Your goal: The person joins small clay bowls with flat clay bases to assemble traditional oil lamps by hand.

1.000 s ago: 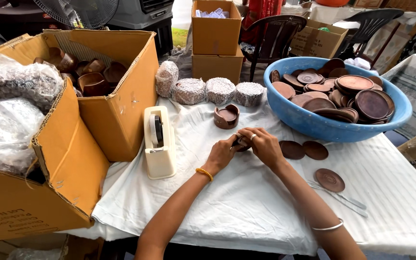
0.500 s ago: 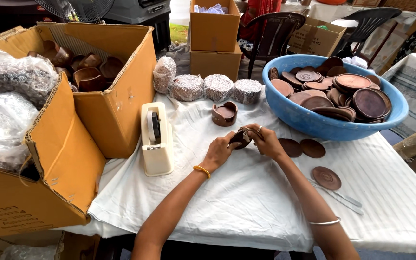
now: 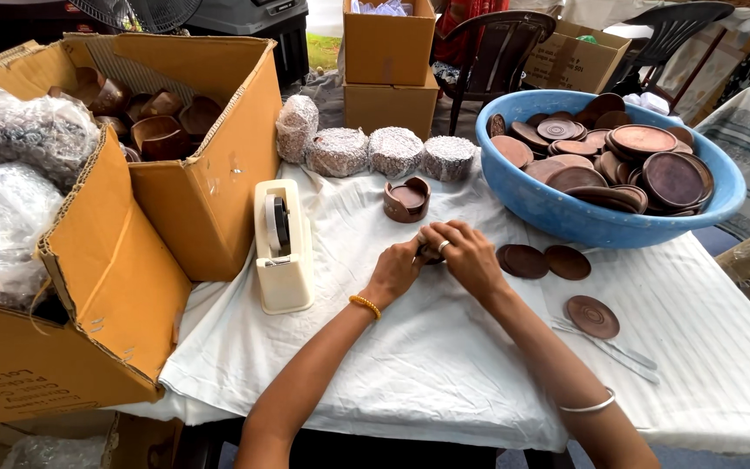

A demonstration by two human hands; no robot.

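On the white cloth, nearest: left hand (image 3: 397,271) and right hand (image 3: 466,254) were brought together, fingers curled narrowly around a small brown coaster piece (image 3: 430,254), mostly hidden between them.
Handling: the piece was judged stiff, light and smooth, probably wooden; it is best taken by the rim with the fingertips, since a flat face could slip.
Beside the hands: a cream tape dispenser (image 3: 282,246) was seen at the left; loose brown discs (image 3: 544,261) lay at the right.
Just beyond: a round coaster holder (image 3: 406,199) stood apart.
Farther: wrapped bundles (image 3: 366,150), a blue basin (image 3: 557,217) full of discs, and a cardboard box (image 3: 210,200) were placed.
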